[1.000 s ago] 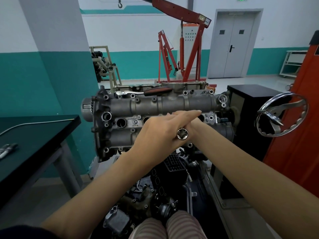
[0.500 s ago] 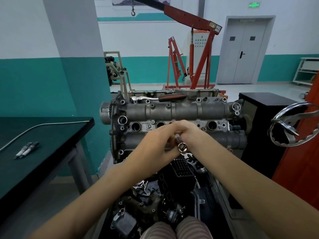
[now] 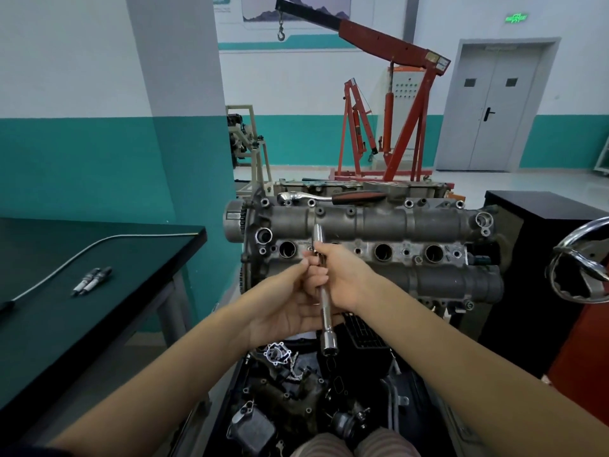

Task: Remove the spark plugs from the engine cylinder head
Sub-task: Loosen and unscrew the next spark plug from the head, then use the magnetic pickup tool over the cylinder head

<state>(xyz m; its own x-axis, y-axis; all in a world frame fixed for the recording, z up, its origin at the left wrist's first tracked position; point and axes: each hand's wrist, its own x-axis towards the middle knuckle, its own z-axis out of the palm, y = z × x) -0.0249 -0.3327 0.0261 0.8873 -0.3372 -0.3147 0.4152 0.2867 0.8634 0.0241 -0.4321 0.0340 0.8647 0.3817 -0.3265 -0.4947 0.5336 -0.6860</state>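
Note:
The grey engine cylinder head (image 3: pixel 389 225) stands on its stand in front of me, with open plug holes in a row. Both my hands hold a long chrome spark plug socket with extension (image 3: pixel 324 305), lifted clear of the head and nearly upright, its drive end low. My right hand (image 3: pixel 342 278) grips the shaft near its middle. My left hand (image 3: pixel 290 301) curls round it from the left. Two spark plugs (image 3: pixel 90 280) lie on the dark green table (image 3: pixel 99 318) at the left.
A ratchet wrench with a red-black handle (image 3: pixel 333 196) lies on top of the head. A chrome handwheel (image 3: pixel 580 262) juts out at the right by a black cabinet (image 3: pixel 543 258). Loose engine parts (image 3: pixel 290 407) fill a tray below. A red engine hoist (image 3: pixel 389 110) stands behind.
The socket tool has come out of the head and swung from pointing at me to nearly upright in front of the head. My view has drawn back and shifted left.

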